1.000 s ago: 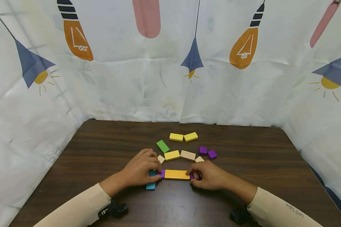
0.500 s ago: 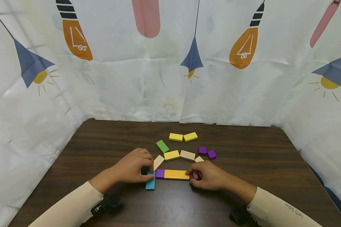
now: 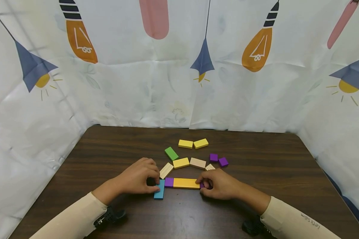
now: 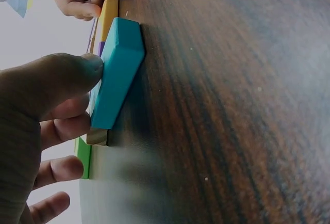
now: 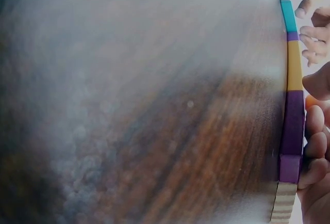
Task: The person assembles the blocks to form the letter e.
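Note:
In the head view a blue block (image 3: 159, 194) lies lengthwise toward me at the left end of a row. My left hand (image 3: 137, 177) pinches it, thumb on its top and forefinger at its far end. Beside it runs a purple block (image 3: 169, 183), then a long orange-yellow block (image 3: 185, 183). At the row's right end my right hand (image 3: 219, 186) grips another purple block (image 5: 293, 131), mostly covered in the head view. Its forefinger reaches over the yellow block's end. Behind the row, a pale wooden block (image 3: 166, 170) slants close to my left fingertips.
Farther back lie a yellow block (image 3: 180, 163), a tan block (image 3: 197, 163) and a partly covered striped wooden block (image 3: 210, 167). A green block (image 3: 171, 153), two small purple blocks (image 3: 213, 158) and two yellow blocks (image 3: 185, 144) sit beyond, on the brown table (image 3: 122, 142).
My left hand has shifted left, off the left purple block and onto the blue block, uncovering more of the pale wooden block. The right hand stays in place.

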Available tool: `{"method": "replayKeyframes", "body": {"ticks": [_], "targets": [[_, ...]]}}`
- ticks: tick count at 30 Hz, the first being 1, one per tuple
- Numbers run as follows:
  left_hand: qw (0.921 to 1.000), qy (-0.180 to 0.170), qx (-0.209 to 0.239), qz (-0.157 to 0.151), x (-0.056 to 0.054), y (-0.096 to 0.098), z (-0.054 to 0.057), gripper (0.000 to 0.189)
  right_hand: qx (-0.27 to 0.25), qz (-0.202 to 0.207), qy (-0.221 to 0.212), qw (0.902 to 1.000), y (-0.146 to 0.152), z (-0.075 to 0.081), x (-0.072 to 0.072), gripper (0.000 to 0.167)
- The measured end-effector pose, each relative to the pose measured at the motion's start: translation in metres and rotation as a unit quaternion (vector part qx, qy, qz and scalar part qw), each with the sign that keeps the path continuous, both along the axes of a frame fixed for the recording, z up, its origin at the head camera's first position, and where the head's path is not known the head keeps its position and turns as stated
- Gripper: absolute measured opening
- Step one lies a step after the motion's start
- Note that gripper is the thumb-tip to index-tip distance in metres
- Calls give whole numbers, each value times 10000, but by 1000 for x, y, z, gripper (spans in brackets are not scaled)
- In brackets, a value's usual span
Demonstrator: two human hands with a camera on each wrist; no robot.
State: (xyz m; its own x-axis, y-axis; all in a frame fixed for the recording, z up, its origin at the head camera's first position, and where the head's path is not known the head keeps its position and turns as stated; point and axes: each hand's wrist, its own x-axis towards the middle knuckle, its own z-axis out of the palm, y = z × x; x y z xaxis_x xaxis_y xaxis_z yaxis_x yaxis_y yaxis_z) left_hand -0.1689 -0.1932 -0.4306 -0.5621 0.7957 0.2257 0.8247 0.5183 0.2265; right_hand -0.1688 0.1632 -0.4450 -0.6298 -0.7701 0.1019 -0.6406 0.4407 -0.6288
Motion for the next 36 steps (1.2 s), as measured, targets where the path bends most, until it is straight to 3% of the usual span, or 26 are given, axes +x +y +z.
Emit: {"method": "replayKeyframes", "body": {"ticks": [23, 36], "targets": [[10000, -22, 45, 79, -3, 1, 3, 18, -76, 22, 84, 9999, 0, -1, 1, 19], [9988, -186, -444, 68, -6, 3, 6, 20, 57, -38, -18, 10000, 1, -1, 0, 21]]}}
